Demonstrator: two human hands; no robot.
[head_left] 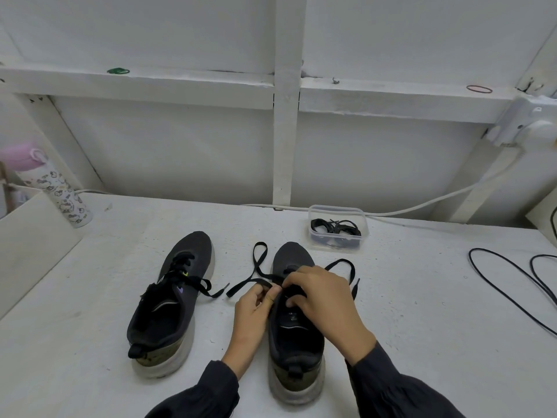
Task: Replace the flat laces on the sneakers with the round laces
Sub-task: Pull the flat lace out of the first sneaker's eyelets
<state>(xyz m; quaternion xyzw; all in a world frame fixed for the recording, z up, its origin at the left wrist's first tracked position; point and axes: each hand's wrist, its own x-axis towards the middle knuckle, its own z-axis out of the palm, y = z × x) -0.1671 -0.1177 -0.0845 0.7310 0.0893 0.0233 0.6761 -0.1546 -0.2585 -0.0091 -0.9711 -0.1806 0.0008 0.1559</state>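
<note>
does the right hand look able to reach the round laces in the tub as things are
Likely yes, once it lets go: the right hand is busy, fingers curled on the flat lace of the right sneaker. The tub of round laces sits just past the toe, with nothing between.

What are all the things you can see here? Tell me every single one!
sneakers: two, black with pale soles, side by side on the table
flat laces: two, black, one in each sneaker
round laces: one bundle, black, inside the box
box: one, clear, behind the right sneaker
bottle: one, white patterned with pink lid, far left
white cable: one, along the wall
black cable: one, right side of the table
rubber bands: one green, one red, on the ledge
table: one, white
left hand: pinches the right sneaker's lace
right hand: grips the same lace
</note>
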